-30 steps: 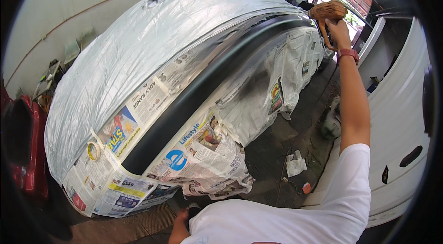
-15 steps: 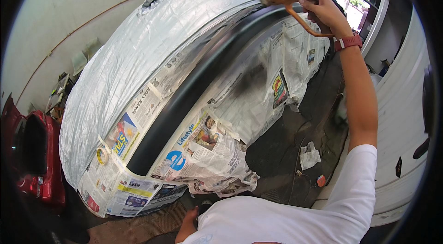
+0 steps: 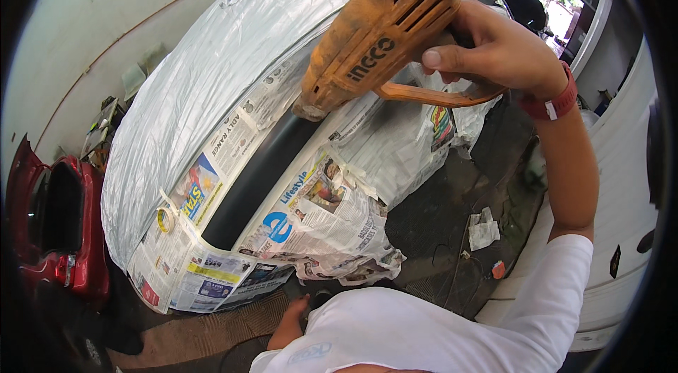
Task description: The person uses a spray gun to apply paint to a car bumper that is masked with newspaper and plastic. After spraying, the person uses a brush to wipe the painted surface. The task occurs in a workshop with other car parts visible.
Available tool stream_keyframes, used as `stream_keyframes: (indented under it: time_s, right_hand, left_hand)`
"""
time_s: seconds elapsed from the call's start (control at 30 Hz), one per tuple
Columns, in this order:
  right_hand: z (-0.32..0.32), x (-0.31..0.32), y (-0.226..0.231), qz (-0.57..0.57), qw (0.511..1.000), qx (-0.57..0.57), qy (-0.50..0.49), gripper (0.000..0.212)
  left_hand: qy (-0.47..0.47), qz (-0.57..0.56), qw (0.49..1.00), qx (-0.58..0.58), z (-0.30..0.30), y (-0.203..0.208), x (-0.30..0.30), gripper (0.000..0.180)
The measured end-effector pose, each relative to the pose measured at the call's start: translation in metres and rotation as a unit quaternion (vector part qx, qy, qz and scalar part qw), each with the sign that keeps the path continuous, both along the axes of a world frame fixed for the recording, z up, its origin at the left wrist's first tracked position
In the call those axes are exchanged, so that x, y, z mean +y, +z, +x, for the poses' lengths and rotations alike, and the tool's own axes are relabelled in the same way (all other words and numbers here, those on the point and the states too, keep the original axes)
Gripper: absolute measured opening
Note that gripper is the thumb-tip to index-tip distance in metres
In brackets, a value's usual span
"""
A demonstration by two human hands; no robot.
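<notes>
An orange heat gun (image 3: 385,34) is in my right hand (image 3: 494,52), fingers wrapped round its handle. Its nozzle points down and left at a glossy black curved strip (image 3: 272,158), very close above it in the view; whether they touch I cannot tell. Newspaper sheets (image 3: 339,225) are masked along both sides of the strip, and silvery plastic sheeting (image 3: 191,62) covers the large rounded body beyond. Low in the view, my left hand (image 3: 293,316) hangs beside my white shirt, fingers curled and mostly hidden, a dark shape at them.
A roll of masking tape (image 3: 165,220) rests on the newspaper at the near left end. At the far left stands a red car part (image 3: 85,225). Crumpled paper (image 3: 484,229) lies on the dark floor, right. A white panelled surface (image 3: 607,211) borders the right side.
My right hand has brought the heat gun nearer and down to the left along the black strip. My left hand has risen slightly.
</notes>
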State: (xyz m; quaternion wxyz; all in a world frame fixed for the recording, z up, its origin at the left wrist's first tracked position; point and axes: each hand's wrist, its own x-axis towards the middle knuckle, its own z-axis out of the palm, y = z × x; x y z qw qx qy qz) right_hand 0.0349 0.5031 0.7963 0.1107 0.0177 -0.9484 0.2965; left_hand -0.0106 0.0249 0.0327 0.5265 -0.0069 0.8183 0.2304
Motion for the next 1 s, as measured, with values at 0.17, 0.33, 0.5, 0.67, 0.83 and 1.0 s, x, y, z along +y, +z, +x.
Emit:
stream_keyframes:
  time_s: [0.17, 0.33, 0.5, 0.67, 0.83, 1.0]
  right_hand:
    - [0.003, 0.046, -0.002, 0.045, 0.992, 0.062, -0.104, 0.056]
    - [0.006, 0.119, 0.009, 0.052, 0.971, 0.094, -0.215, 0.043]
    - [0.005, 0.19, 0.007, 0.014, 0.938, 0.175, -0.3, 0.041]
    - [0.027, 0.256, -0.01, -0.047, 0.876, 0.249, -0.41, 0.042]
    - [0.044, 0.311, -0.037, -0.019, 0.808, 0.241, -0.538, 0.049]
    - [0.065, 0.349, -0.089, 0.179, 0.651, 0.374, -0.636, 0.059]
  left_hand:
    - [0.059, -0.001, 0.998, -0.023, -0.005, 0.019, 0.009, 0.068]
    - [0.06, -0.01, 0.998, -0.021, -0.008, 0.015, 0.008, 0.073]
    - [0.099, 0.016, 0.995, -0.009, -0.003, -0.023, -0.018, 0.078]
    - [-0.016, -0.04, 0.999, 0.012, -0.01, 0.014, -0.005, 0.08]
    - [0.016, -0.05, 0.998, 0.037, -0.001, 0.039, -0.004, 0.073]
    - [-0.013, -0.035, 0.998, 0.057, -0.006, 0.073, 0.008, 0.065]
